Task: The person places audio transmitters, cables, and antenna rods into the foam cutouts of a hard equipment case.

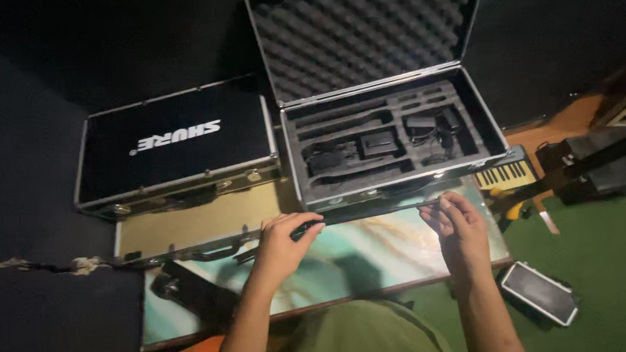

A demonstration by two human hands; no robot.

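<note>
Hands (284, 238) (458, 222): two, both pinching one thin black rod (372, 212). Cases: two, one open (390, 140), one closed (176, 144).

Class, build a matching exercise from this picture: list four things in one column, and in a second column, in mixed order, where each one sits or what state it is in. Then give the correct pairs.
Things:
1. open case
2. closed case
3. small keyboard
4. thin dark rod

Places or states:
A. held between both hands
B. on the floor, right of the table
C. lid up, grey foam showing
D. lid shut, left of the other case

Pairs: 1-C, 2-D, 3-B, 4-A. The left hand and right hand grip the rod's ends.
</note>
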